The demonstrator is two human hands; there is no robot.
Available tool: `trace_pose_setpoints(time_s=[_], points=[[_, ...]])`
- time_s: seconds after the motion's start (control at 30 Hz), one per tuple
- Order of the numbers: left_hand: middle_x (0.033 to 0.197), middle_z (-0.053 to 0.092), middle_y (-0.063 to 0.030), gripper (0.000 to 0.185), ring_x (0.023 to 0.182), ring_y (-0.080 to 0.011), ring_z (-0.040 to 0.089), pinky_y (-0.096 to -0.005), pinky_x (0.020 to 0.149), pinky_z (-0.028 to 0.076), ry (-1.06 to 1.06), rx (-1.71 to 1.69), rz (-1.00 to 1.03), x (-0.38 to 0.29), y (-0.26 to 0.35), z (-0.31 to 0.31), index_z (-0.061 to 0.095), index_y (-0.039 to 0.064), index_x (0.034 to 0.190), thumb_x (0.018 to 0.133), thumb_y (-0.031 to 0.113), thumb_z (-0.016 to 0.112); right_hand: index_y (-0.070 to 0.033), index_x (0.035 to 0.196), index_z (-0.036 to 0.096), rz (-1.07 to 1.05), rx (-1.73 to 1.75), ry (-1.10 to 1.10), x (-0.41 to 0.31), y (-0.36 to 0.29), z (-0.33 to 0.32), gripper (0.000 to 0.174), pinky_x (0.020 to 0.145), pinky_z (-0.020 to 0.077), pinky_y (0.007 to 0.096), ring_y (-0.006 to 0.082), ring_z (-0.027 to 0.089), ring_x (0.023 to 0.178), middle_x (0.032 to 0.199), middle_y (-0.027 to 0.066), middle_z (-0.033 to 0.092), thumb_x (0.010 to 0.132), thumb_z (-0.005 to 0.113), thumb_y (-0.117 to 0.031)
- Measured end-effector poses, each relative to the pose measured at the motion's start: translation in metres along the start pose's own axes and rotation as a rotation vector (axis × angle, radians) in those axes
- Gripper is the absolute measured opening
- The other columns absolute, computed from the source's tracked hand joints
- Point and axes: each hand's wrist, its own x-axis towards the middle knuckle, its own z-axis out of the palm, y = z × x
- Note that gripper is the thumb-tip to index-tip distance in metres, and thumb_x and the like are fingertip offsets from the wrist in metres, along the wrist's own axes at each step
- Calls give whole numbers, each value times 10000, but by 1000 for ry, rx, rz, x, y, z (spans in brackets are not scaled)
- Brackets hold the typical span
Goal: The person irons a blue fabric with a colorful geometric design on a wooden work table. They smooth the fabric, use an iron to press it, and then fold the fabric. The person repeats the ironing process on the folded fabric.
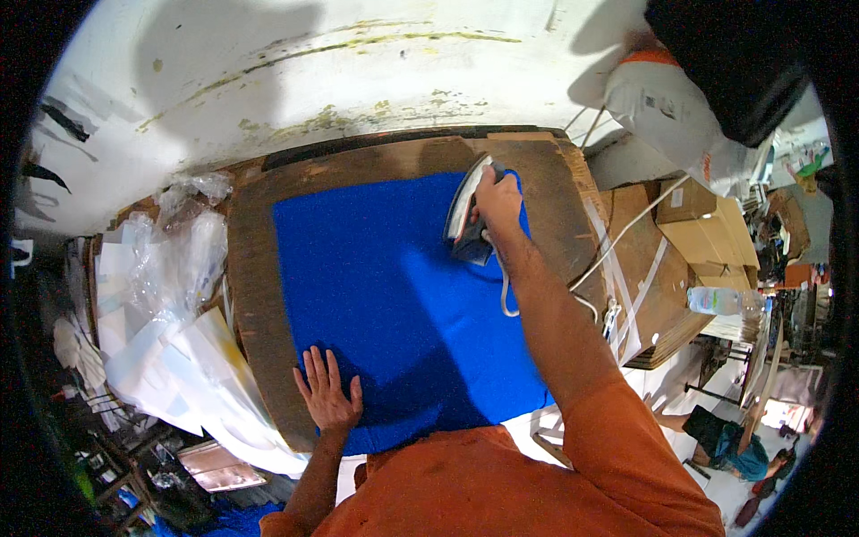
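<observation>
A blue piece of fabric is spread over a brown wooden table, its near edge reaching my body. My right hand grips the handle of a clothes iron at the fabric's far right part. The iron is tilted, with its pale metal side facing left; whether its whole soleplate touches the cloth I cannot tell. Its pale cord hangs from the rear under my right forearm. My left hand lies palm down, fingers spread, on the fabric's near left edge.
White sheets and clear plastic are heaped left of the table. Stacked cardboard, an open carton and a plastic bottle stand to the right. A white sack is at upper right. Another person is at far right.
</observation>
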Motion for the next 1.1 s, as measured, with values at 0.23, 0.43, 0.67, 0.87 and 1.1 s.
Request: trace_pose_setpoints(time_s=[0.23,0.43,0.67,0.87,1.1], points=[[1658,305,-239,704,1558,-421,237,-652,1243,124,19,-36,-1,-1,-2,1,399,24,1562,1007,438,532,108,1021,576,10,118,102,57,-25,15,558,487,565,418,278,676,485,652,185,678,1010,581,-450],[1656,314,-222,687,1561,-392,243,-647,1246,136,1,-87,-50,0,2,-4,442,35,1536,990,433,571,44,1002,609,-74,231,-286,69,-47,-23,471,527,548,427,225,651,509,737,141,665,1030,529,-420],[1649,323,-229,704,1558,-394,250,-646,1248,140,53,-96,-31,0,1,-5,446,28,1530,970,427,597,-35,1065,606,-808,-308,-728,-19,-29,-118,346,678,533,423,326,690,777,834,170,655,1037,585,-378],[1639,336,-240,690,1550,-405,264,-651,1244,143,37,-92,-38,2,4,-8,446,26,1528,969,399,603,-79,1112,637,-1164,-673,-807,-62,-18,-93,319,793,537,500,388,660,935,976,182,661,1006,617,-380],[1639,332,-250,682,1548,-426,258,-642,1248,125,33,-101,-37,1,5,-10,429,15,1535,970,361,589,-78,1158,655,-1176,-743,-659,-16,-43,-36,329,885,524,487,363,622,1047,1082,144,636,958,671,-338]])
